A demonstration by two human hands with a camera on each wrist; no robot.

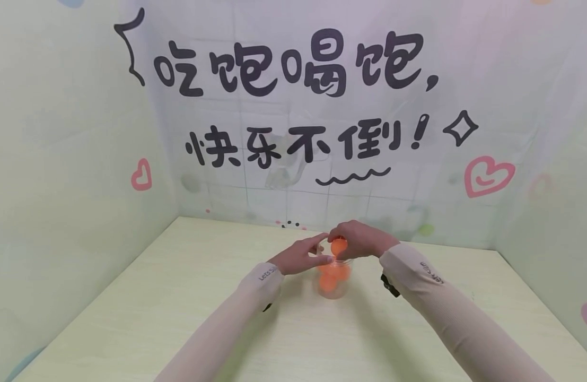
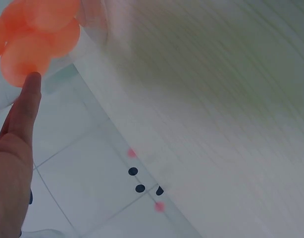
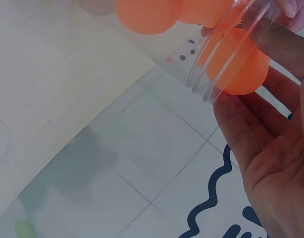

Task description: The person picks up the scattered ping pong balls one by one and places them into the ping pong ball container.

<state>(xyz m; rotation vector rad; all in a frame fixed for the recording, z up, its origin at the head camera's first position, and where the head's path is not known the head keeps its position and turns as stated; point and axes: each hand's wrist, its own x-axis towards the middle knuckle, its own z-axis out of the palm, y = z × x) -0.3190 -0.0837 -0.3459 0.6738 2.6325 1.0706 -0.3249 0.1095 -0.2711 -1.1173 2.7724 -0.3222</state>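
Observation:
A clear plastic jar [image 1: 332, 293] with a threaded neck stands on the table, several orange balls [image 1: 329, 282] inside it. My left hand [image 1: 300, 257] holds the jar near its neck, thumb in front and fingers reaching behind. In the left wrist view a finger of the left hand [image 2: 21, 124] lies along the jar wall. At the jar's mouth my right hand [image 1: 365, 239] grips one orange ball [image 1: 339, 246] between thumb and fingers. The right wrist view shows this ball [image 3: 241, 64] partly within the threaded neck [image 3: 207, 74], fingertips against the rim.
The pale wooden table [image 1: 202, 318] spreads around the jar. Just behind the hands rises a white printed backdrop [image 1: 255, 207] with black characters, and side panels [image 1: 73, 159] stand left and right.

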